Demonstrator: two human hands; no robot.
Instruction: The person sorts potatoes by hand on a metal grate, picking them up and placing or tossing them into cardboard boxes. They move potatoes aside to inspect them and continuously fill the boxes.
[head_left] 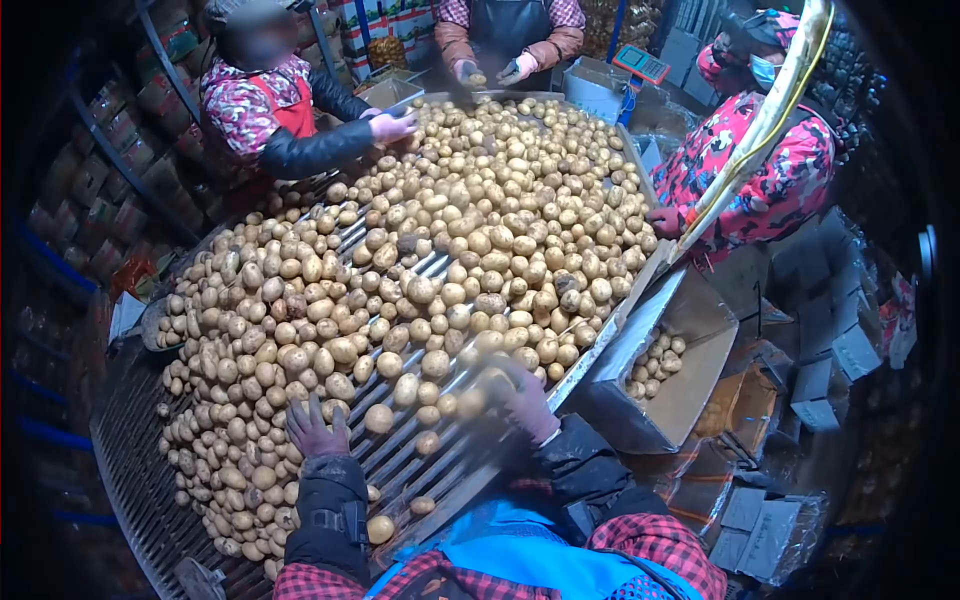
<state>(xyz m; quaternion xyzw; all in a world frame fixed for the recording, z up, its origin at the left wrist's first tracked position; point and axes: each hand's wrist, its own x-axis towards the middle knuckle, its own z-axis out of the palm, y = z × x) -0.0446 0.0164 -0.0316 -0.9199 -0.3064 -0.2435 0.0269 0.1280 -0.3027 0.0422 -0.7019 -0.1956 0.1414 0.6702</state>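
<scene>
Left grip (315, 430) is spread wide, fingers flat among the potatoes (330, 355), seemingly to rake them over the slatted tabletop (405, 462). Right grip (522, 402) is blurred, so its closure cannot be told; it hovers near the cardboard box (695, 390). Farther off, a co-worker's hand (392, 127) reaches into the pile.

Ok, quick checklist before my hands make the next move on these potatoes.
1. Left hand free: ok, open, fingers spread over the roller table.
2. Right hand grip: cannot tell, motion-blurred.
3. Potatoes in reach: ok, heaped across the roller table.
4. Box has room: ok, open, few potatoes inside.
5. Co-workers' hands apart from mine: ok, at the far end and right side.
</scene>
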